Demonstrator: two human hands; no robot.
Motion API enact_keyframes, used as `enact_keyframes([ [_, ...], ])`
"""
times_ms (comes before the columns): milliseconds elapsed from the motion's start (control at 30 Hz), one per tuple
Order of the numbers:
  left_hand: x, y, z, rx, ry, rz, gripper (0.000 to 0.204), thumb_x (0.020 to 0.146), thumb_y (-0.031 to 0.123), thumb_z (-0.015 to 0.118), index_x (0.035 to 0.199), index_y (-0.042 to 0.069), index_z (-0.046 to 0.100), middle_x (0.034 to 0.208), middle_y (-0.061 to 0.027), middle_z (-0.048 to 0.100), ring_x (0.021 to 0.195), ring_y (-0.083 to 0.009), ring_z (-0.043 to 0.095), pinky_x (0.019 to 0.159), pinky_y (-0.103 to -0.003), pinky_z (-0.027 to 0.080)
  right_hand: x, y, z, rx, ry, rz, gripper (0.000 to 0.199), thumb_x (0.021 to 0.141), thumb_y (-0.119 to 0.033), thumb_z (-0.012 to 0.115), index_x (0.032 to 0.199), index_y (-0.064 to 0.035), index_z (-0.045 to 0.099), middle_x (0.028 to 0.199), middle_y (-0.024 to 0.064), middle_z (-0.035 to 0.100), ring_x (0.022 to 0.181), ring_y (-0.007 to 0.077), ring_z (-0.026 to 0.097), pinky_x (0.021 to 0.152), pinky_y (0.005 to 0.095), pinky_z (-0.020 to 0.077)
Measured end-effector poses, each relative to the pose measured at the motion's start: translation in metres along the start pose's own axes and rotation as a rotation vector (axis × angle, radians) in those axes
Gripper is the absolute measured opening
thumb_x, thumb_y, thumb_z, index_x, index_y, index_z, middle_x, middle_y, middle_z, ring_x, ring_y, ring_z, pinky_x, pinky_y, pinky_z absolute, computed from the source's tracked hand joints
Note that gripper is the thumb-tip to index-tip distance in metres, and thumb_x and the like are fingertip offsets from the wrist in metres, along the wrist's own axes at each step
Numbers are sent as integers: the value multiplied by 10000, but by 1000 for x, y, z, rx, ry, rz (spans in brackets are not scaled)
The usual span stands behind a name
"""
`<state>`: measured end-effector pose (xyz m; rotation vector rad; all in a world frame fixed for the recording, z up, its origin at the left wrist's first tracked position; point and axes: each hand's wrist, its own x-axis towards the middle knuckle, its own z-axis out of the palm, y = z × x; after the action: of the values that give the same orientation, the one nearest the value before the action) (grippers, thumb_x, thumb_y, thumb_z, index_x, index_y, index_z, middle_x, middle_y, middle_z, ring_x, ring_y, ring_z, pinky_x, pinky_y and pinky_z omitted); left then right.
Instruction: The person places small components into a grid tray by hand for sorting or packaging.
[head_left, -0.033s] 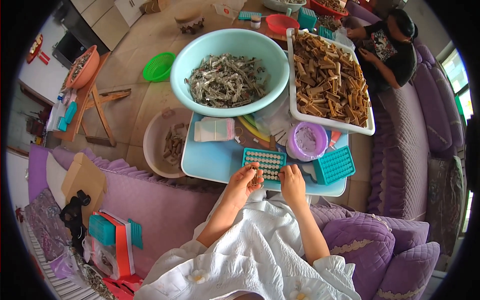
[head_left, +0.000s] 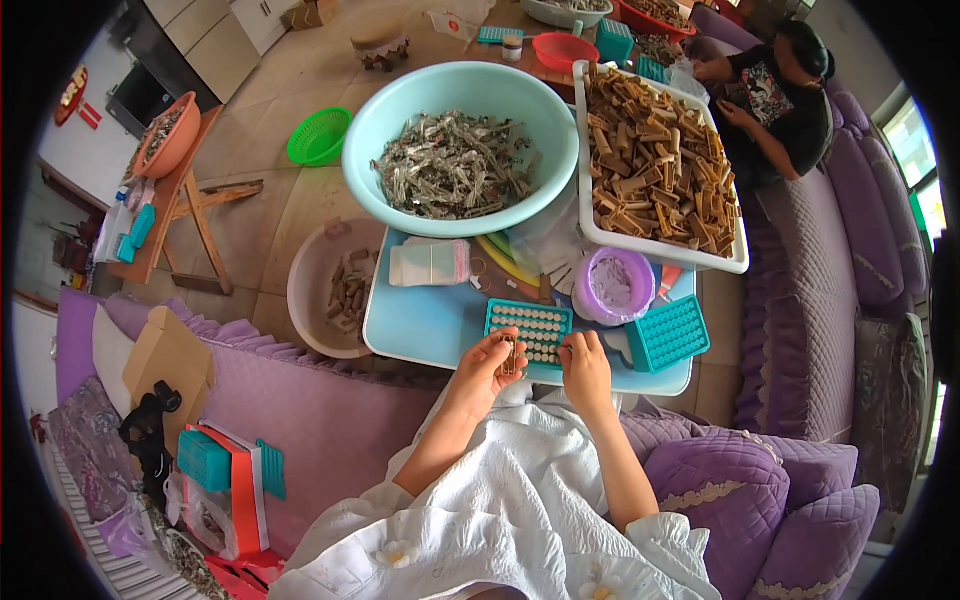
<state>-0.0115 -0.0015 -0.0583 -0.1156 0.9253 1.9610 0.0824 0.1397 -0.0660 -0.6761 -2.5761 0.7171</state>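
Two hands meet at a teal tray of pale, round-ended tubes.

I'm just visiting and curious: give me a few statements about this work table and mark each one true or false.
1. The left hand holds a small brown piece at the edge of the teal grid tray. True.
2. The big round basin is red. False: it is light turquoise and holds greyish strips.
3. The white rectangular tray is filled with tan rolled pieces. True.
4. The right hand rests in the purple cup. False: it is at the grid tray's near edge, apart from the cup.
5. A second teal grid tray lies right of the first. True.
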Motion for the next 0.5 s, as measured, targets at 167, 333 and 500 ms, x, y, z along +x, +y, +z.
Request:
enact_keyframes([
  [167, -4, -1, 4, 64, -39, 38, 227, 849, 141, 485, 1061, 62, 499, 890, -40, 577, 721, -127, 586, 605, -233, 506, 4, -34, -17, 371, 147, -53, 107, 701, 7, 571, 791, -29, 528, 793, 113, 497, 690, 270, 511, 581, 327, 421],
  [333, -7, -4, 13, 160, -88, 35, 257, 843, 147, 496, 1087, 64, 505, 889, -28, 577, 760, -99, 585, 632, -220, 501, 5, -46, -10, 379, 211, -194, 119, 701, 35, 578, 801, -13, 532, 794, 105, 487, 642, 210, 516, 537, 273, 439],
  [500, -5, -4, 14, 181, -70, 19, 246, 847, 119, 486, 1077, 35, 494, 881, -27, 564, 747, -106, 578, 634, -241, 519, -2, -44, -6, 373, 248, -157, 132, 693, 10, 596, 805, -33, 541, 796, 106, 502, 681, 253, 516, 573, 320, 432],
])
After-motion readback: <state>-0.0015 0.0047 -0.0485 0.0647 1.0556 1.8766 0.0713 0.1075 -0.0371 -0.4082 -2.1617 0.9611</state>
